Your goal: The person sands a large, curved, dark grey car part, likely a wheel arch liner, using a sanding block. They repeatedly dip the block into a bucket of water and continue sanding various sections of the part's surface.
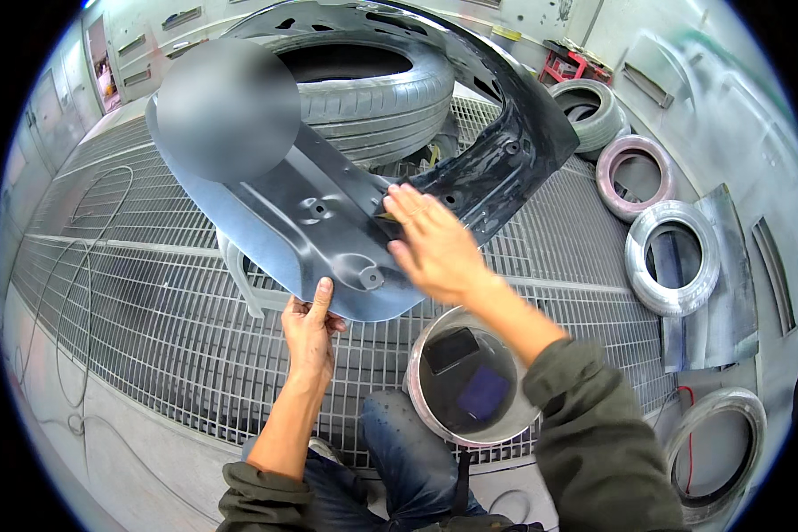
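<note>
A black car fender (pixel 301 168) lies tilted across the middle, its rounded lower end toward me. A blurred round patch hides its upper left part. My left hand (pixel 312 319) grips that lower edge, thumb on top and fingers curled beneath. Farther right, my right hand (pixel 434 244) presses down on the fender's dark surface with its fingers extended close together. Under these fingers is a dark, flat pad (pixel 386 217), like a sanding pad, mostly covered by the hand. Around the right hand the black surface looks wet and shiny.
A tyre (pixel 372 111) lies within the fender's arch. Below my right forearm stands a round bucket (pixel 414 390) holding a black block (pixel 450 351) and a purple-blue pad (pixel 483 393). More tyres (pixel 672 257) line the right wall; a hose (pixel 87 293) trails over the grated floor at left.
</note>
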Demonstrator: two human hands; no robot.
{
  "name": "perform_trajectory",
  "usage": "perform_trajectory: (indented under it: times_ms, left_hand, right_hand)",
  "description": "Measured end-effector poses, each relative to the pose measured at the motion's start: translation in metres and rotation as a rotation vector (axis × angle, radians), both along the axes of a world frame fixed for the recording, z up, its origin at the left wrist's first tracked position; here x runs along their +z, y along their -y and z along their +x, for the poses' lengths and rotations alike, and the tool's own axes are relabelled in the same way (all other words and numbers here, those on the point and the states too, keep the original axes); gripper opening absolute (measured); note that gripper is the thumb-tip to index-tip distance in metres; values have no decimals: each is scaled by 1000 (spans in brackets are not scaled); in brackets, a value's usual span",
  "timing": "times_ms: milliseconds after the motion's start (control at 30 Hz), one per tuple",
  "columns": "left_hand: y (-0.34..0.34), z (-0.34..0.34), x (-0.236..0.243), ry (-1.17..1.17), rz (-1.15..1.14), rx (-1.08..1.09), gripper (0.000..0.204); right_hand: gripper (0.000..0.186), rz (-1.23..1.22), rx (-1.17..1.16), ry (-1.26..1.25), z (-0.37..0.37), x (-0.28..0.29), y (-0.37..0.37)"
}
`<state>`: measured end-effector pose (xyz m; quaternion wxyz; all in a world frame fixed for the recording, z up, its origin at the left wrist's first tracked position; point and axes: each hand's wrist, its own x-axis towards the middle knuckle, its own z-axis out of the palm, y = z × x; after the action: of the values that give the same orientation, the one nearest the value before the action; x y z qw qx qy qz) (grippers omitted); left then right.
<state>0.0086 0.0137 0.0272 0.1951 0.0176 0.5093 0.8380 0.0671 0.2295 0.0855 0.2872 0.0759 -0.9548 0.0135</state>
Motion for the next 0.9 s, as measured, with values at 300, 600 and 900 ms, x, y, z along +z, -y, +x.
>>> perform_trajectory:
  times_ms: [300,600,900]
  left_hand:
    - [-9,2,1,-2,-8,-32,36]
    - [-1,-1,1,-4,-12,0,33]
    - [0,1,7,3,-15,14,36]
  right_hand:
    - [59,116,-402,-183,-1,-14,-12]
    - [83,27,-62,-41,72,-21,-34]
    - [62,-119,-33,-41,89,-36,17]
